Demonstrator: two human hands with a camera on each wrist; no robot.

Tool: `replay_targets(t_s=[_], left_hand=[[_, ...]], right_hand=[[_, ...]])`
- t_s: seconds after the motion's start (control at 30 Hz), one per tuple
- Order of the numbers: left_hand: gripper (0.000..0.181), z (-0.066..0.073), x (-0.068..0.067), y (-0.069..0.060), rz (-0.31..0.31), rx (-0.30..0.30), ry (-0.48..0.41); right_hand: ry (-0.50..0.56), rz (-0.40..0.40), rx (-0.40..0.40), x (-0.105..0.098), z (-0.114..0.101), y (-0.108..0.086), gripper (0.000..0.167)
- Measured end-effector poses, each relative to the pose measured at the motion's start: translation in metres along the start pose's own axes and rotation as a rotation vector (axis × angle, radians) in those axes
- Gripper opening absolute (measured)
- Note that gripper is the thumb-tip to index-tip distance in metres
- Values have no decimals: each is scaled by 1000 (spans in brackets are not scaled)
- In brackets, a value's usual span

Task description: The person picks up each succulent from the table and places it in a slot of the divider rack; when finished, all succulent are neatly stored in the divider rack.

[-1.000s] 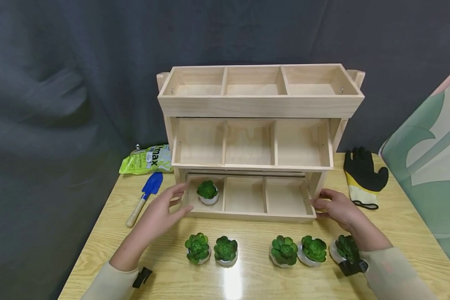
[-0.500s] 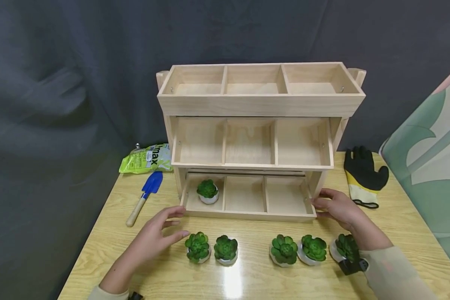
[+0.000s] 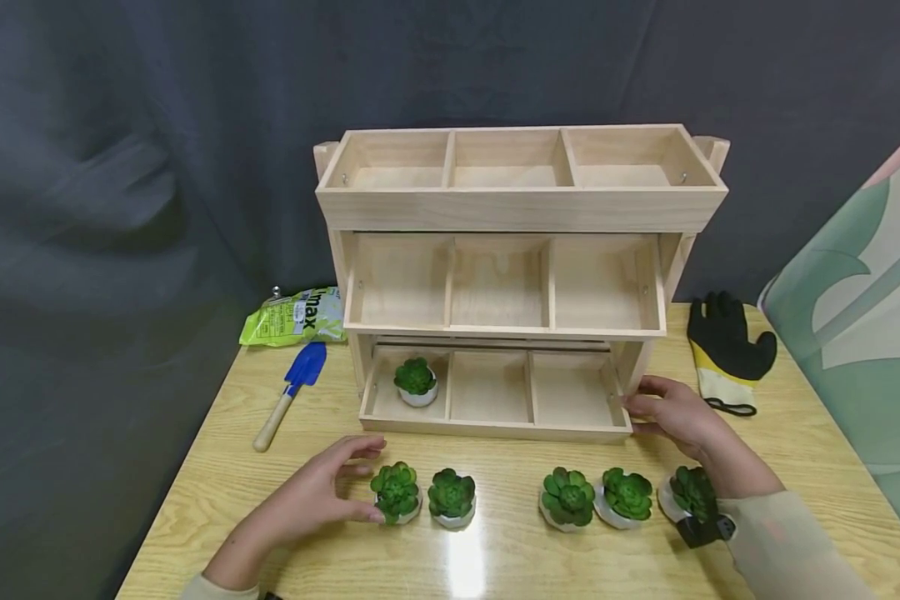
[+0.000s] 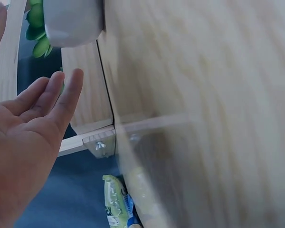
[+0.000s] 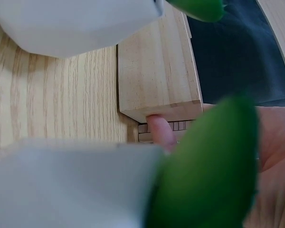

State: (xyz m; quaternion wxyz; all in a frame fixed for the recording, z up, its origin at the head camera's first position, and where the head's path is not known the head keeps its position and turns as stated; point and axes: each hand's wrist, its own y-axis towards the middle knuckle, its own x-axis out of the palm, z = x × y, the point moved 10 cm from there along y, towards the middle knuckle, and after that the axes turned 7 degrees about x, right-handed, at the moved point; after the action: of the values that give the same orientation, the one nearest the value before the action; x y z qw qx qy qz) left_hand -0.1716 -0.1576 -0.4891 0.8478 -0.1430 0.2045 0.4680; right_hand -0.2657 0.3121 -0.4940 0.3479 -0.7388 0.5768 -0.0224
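My left hand (image 3: 311,492) is beside the leftmost potted succulent (image 3: 396,490) of the front row, thumb and fingers spread around its left side; whether they touch it I cannot tell. In the left wrist view the hand (image 4: 31,123) has its fingers apart, with a white pot (image 4: 76,21) beyond them. The right hand (image 3: 675,415) rests at the right end of the bottom tray (image 3: 495,431) of a three-tier wooden shelf (image 3: 521,212). In the right wrist view a fingertip (image 5: 161,132) touches the tray's end (image 5: 166,113). One succulent (image 3: 416,382) stands in the tray's left compartment.
Several more potted succulents (image 3: 452,497) stand along the front, one (image 3: 692,496) by the right wrist. A blue trowel (image 3: 291,396) and green bag (image 3: 292,321) lie left of the shelf, a black and yellow glove (image 3: 729,354) right of it.
My left hand has left the tray's left end and come down toward the front, beside the leftmost succulent of the row. The right hand has stayed at the tray's right end.
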Motion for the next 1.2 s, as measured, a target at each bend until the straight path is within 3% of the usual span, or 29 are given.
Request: replay_targets(t_s=[0.33,0.8,1.2], left_hand=[[99,-7,14,1,-90,-31,11],[89,-11,20,6,-110,-38,67],[73,-11,24,10,-129,-24,48]], right_hand=[[-7,7,4,-2,0,1,71],[14,6,10,-1,3,1,71],[13,3,-1,-2,4,3,70]])
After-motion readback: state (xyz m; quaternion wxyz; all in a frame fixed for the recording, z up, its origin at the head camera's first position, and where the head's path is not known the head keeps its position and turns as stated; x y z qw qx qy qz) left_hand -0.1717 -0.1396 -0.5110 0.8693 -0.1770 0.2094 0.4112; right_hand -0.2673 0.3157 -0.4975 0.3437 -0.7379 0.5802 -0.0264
